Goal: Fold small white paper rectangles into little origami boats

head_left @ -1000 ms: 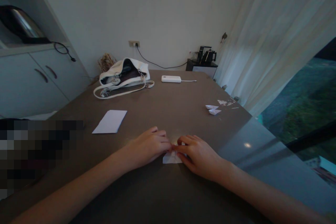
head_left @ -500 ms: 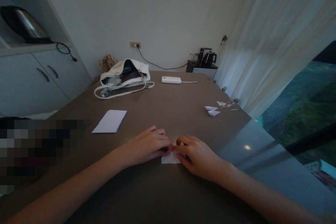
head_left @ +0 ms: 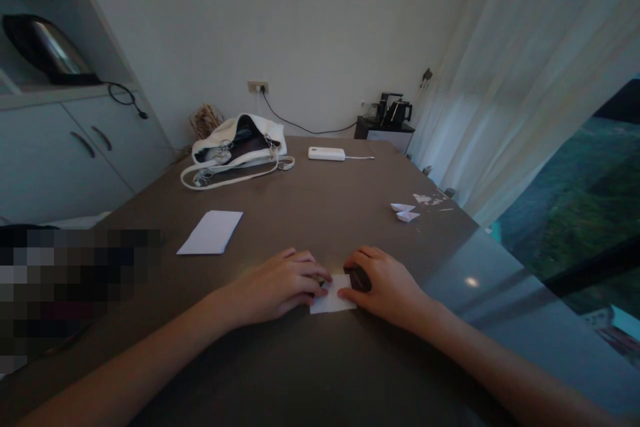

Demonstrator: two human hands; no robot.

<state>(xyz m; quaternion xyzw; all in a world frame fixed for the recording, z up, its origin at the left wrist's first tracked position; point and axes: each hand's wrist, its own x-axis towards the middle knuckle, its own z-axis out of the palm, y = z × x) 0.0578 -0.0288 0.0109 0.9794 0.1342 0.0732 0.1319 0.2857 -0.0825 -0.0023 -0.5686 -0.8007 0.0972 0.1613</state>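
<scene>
Touching a small white paper [head_left: 342, 305] on the brown table [head_left: 310, 200], roughly midway between its side edges and well apart from its far edge, with left hand [head_left: 283, 283] at the paper's left and right hand [head_left: 387, 280] at its right. Rests left fingers half-bent on the paper, grasp impossible to tell; lays right thumb there, fingers curved away, unclenched. Shows nearest side running roughly parallel to the table's far edge; cannot tell the long axis.

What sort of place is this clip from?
Likely a room in a home, perhaps an office, judging by the metallic kettle, the white bag on the table and the pale curtain.
</scene>
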